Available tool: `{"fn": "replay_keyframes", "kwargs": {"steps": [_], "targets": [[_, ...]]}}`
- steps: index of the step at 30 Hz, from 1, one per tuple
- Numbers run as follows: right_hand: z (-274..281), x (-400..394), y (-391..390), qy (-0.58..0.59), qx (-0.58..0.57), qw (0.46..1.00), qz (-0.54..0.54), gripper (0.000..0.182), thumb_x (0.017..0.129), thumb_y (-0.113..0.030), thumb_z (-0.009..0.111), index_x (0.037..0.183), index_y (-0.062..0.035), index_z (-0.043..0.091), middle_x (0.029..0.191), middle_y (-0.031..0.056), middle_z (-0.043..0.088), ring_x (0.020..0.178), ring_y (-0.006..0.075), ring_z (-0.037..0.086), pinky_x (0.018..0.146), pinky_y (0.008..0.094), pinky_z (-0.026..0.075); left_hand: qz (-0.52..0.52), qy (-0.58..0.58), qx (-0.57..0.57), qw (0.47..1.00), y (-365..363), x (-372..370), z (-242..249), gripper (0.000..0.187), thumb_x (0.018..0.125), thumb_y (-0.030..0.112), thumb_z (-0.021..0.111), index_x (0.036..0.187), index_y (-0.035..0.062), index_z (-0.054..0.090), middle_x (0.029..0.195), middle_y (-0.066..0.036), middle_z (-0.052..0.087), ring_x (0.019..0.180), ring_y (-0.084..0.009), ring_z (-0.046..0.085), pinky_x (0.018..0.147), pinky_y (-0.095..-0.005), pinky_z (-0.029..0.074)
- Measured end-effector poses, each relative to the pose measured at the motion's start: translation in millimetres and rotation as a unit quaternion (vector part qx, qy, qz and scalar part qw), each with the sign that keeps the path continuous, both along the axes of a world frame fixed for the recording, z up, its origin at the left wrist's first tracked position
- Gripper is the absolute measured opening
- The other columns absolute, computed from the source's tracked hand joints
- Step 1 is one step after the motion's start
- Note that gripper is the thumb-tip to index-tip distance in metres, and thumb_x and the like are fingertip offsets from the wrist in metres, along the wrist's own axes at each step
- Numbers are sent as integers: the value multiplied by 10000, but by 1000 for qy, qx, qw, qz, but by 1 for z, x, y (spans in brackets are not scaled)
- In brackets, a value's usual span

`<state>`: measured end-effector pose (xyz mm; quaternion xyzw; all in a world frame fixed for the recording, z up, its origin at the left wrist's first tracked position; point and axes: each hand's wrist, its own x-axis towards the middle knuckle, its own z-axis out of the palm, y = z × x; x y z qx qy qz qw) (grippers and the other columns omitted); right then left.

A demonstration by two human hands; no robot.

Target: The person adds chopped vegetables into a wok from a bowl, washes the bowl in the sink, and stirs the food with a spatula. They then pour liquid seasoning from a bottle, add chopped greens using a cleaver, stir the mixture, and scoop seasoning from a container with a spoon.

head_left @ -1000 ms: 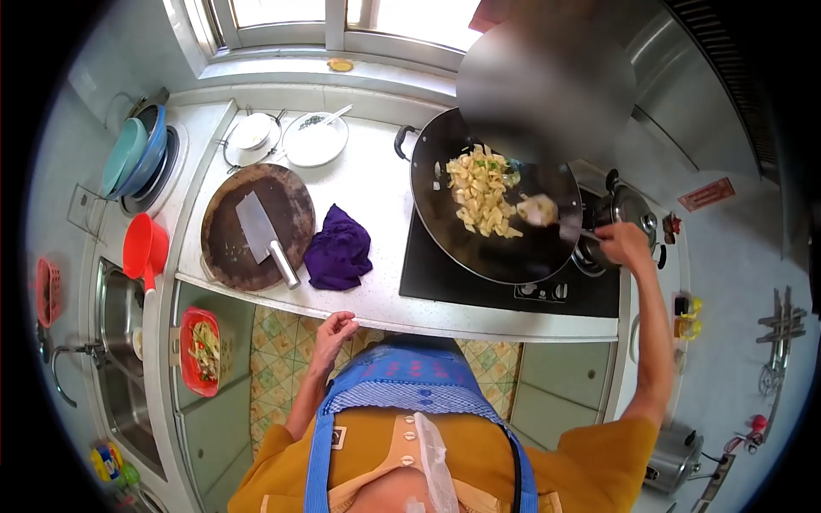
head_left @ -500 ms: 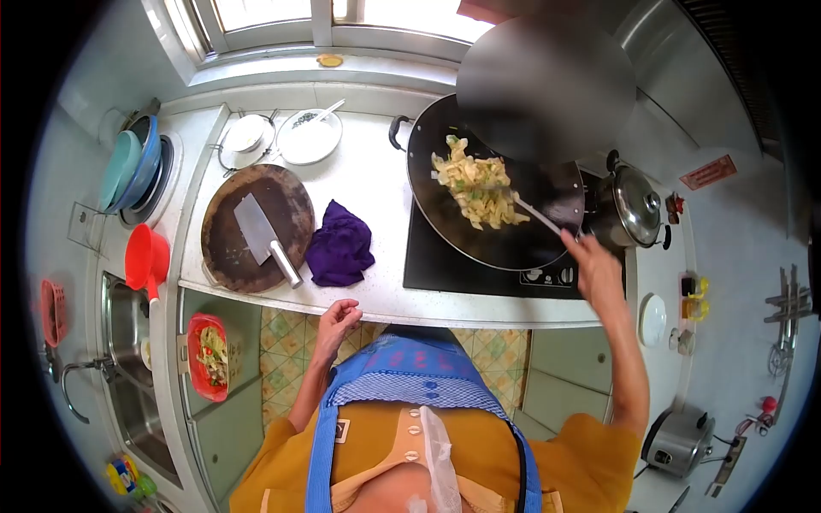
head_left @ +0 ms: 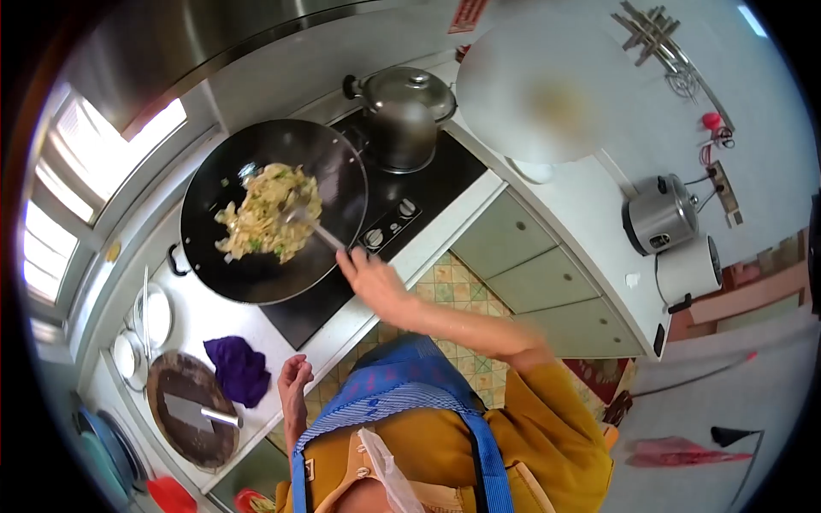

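My right hand (head_left: 376, 286) grips the handle of a spatula (head_left: 325, 232), whose head is down in the food. Chopped pale-yellow food with green bits (head_left: 267, 209) lies heaped in a large black wok (head_left: 338, 162) on the cooktop (head_left: 457, 167). My left hand (head_left: 295, 378) hovers at the counter's front edge, its fingers curled and nothing visible in them. Closest to it is a crumpled purple cloth (head_left: 238, 370). Beside the cloth, a cleaver (head_left: 192, 410) rests on a round wooden chopping board (head_left: 162, 376).
A lidded steel pot (head_left: 406, 128) stands behind the wok's right side. White bowls (head_left: 156, 316) sit left of the wok. A red ladle (head_left: 171, 494) is at lower left. On the right counter is a rice cooker (head_left: 667, 218). A blurred patch hides part of the upper right.
My view has turned to the right, bringing in the right counter and wall. The right hand still holds the spatula, and the food now sits in a more compact heap.
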<state>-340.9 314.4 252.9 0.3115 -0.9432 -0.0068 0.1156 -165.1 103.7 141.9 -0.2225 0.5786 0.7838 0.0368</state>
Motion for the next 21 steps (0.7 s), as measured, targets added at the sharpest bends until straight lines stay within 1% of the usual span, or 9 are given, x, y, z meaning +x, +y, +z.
{"fn": "replay_keyframes", "kwargs": {"steps": [2, 3, 4, 6, 8, 11, 13, 16, 21], "targets": [[12, 1, 18, -196, -111, 974, 26, 525, 764, -130, 587, 1251, -56, 408, 907, 138, 487, 779, 302, 563, 604, 371, 512, -8, -34, 43, 998, 21, -14, 11, 205, 814, 131, 622, 989, 32, 579, 739, 27, 533, 647, -67, 482, 620, -195, 385], [20, -3, 31, -204, -145, 967, 39, 403, 810, -193, 581, 1181, -69, 484, 918, 137, 540, 795, 308, 578, 654, 380, 508, -15, -33, 44, 998, 33, -24, 15, 205, 814, 131, 622, 989, 32, 579, 739, 27, 533, 647, -67, 482, 620, -195, 385], [20, -14, 49, -202, -146, 968, 35, 403, 810, -193, 581, 1181, -69, 484, 918, 137, 540, 795, 308, 578, 654, 380, 508, -32, -40, 58, 997, 46, -34, 17, 196, 818, 131, 617, 984, 35, 580, 735, 27, 535, 642, -69, 479, 619, -194, 380], [18, -45, 95, -44, -315, 947, 52, 262, 828, -186, 570, 1061, -67, 562, 932, 107, 584, 799, 266, 603, 682, 340, 504, -51, -49, 70, 995, 74, -51, 16, 186, 821, 132, 612, 980, 38, 581, 731, 26, 537, 637, -70, 477, 619, -194, 376], [23, -73, 172, -111, -416, 899, -82, 157, 799, -154, 589, 940, -85, 607, 895, 97, 599, 754, 265, 602, 660, 351, 486, -102, -50, 84, 990, 107, -72, 11, 184, 821, 123, 611, 985, 42, 582, 737, 26, 543, 637, -73, 479, 618, -198, 377], [-2, -128, 329, -27, -393, 887, -243, 98, 799, -122, 597, 888, -82, 606, 806, 105, 632, 690, 255, 623, 608, 323, 488, -120, -71, 84, 987, 165, -103, -13, 182, 819, 109, 614, 986, 41, 589, 748, 18, 556, 642, -79, 493, 616, -208, 401], [-28, -172, 451, 58, -409, 870, -271, 65, 791, -99, 600, 852, -83, 615, 751, 100, 622, 631, 222, 601, 577, 310, 468, -117, -106, 84, 984, 217, -132, -19, 175, 820, 103, 614, 980, 36, 594, 750, 5, 563, 643, -88, 505, 623, -222, 424], [-34, -231, 603, 105, -374, 857, -338, 56, 789, -84, 579, 820, -68, 623, 728, 113, 599, 620, 236, 576, 578, 322, 449, -88, -125, 126, 980, 291, -169, -46, 186, 826, 103, 608, 997, 32, 585, 751, -4, 562, 643, -92, 506, 616, -229, 426], [-49, -341, 767, 120, -330, 853, -386, 76, 794, -104, 586, 846, -57, 615, 758, 115, 588, 673, 254, 580, 603, 340, 456, -50, -133, 147, 979, 417, -243, 6, 210, 847, 127, 584, 1034, 34, 567, 768, -22, 566, 646, -106, 518, 614, -233, 427]]}}
